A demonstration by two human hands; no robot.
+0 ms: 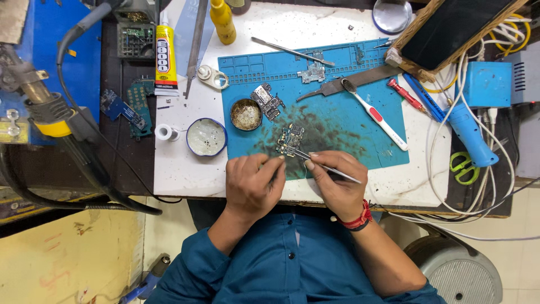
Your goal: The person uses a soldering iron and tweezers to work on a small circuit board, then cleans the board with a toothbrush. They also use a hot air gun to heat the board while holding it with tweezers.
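Observation:
A small phone circuit board [290, 139] lies on the stained blue repair mat [343, 121]. My right hand [336, 183] grips thin metal tweezers [329, 168], whose tip touches the board's near edge. A red thread band circles that wrist. My left hand [253, 183] rests on the mat's near left corner, fingers curled, fingertips just short of the board; I see nothing in it. A second board piece [267, 100] lies farther up the mat beside a round tin of dark paste [246, 114].
A white toothbrush [376, 115], metal file [349, 84], red screwdriver [406, 95] and blue soldering handle [471, 135] lie right. A yellow glue tube [163, 56], open white-paste tin [206, 137], solder spool [163, 132] and spare boards [130, 107] sit left. Green scissors [462, 167] hang among cables.

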